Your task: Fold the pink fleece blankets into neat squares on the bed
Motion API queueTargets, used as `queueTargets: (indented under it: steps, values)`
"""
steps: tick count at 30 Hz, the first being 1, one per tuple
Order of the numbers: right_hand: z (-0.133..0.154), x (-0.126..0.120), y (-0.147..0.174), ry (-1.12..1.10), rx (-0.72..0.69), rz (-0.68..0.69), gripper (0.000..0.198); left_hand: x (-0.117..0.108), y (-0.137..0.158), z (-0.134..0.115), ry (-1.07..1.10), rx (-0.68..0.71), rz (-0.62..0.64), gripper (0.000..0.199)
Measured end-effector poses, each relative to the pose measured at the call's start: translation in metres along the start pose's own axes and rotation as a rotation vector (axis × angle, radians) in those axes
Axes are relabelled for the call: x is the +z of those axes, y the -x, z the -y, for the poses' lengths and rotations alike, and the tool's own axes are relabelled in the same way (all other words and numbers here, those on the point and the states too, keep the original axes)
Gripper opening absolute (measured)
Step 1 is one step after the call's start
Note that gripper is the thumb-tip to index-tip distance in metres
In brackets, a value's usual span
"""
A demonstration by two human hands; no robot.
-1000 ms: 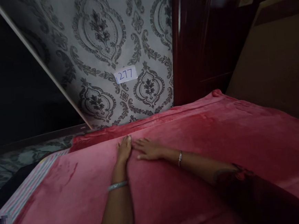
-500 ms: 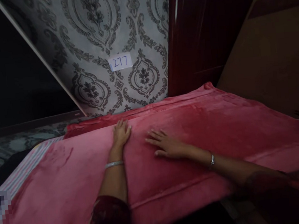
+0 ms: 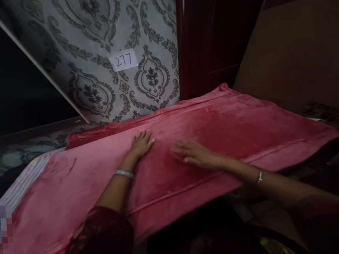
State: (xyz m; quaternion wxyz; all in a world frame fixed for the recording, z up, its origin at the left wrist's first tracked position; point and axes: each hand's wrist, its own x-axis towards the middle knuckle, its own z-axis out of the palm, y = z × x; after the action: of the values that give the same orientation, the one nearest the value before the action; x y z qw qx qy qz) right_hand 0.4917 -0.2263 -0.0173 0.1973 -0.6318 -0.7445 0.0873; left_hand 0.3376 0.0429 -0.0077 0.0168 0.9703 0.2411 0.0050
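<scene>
A soft red-pink plush blanket (image 3: pixel 85 176) lies spread over the table, its far edge rumpled along the wall and its near edge hanging over the front. My left hand (image 3: pixel 141 144) rests flat on it near the middle of the far half, fingers stretched apart. To the right, my right hand (image 3: pixel 196 153) is over the blanket with its fingers extended to the left; they are smeared by motion. Each wrist carries a silver bracelet. Neither hand grips any cloth.
Patterned wallpaper (image 3: pixel 98 46) with a paper label (image 3: pixel 124 60) reading 277 rises behind. A dark screen-like panel (image 3: pixel 15 76) stands at the left, a cardboard box (image 3: pixel 298 54) at the right. Striped cloth (image 3: pixel 27 179) shows under the blanket's left side.
The camera view has shifted, so the wall and label sit further left and higher. My left hand has moved right along the blanket, and my right hand is in motion over it.
</scene>
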Motion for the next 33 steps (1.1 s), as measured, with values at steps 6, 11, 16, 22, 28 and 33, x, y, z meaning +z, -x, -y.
queueTargets:
  steps: [6, 11, 16, 22, 28, 33]
  values:
    - [-0.083, -0.023, 0.040, 0.250, 0.312, -0.041, 0.066, 0.026, 0.050, -0.041, -0.024, 0.434, -0.066, 0.066]
    - [-0.070, 0.001, 0.080, 0.204, 0.249, 0.046, 0.063, 0.034, 0.079, -0.041, 0.008, 0.469, -0.057, 0.065]
    - [-0.035, 0.010, 0.119, 0.121, 0.193, 0.016, 0.062, 0.027, 0.118, -0.054, 0.101, 0.519, 0.067, 0.070]
    - [-0.023, -0.010, 0.129, -0.149, 0.168, -0.031, 0.055, 0.008, 0.166, -0.071, 0.335, 0.578, 0.167, 0.058]
    - [-0.043, -0.013, 0.072, 0.026, 0.177, -0.224, 0.066, 0.008, 0.158, -0.084, 0.272, 0.385, -0.001, 0.061]
    - [-0.035, 0.017, 0.058, 0.139, 0.136, -0.009, 0.063, 0.037, 0.169, -0.092, 0.103, 0.308, -0.021, 0.071]
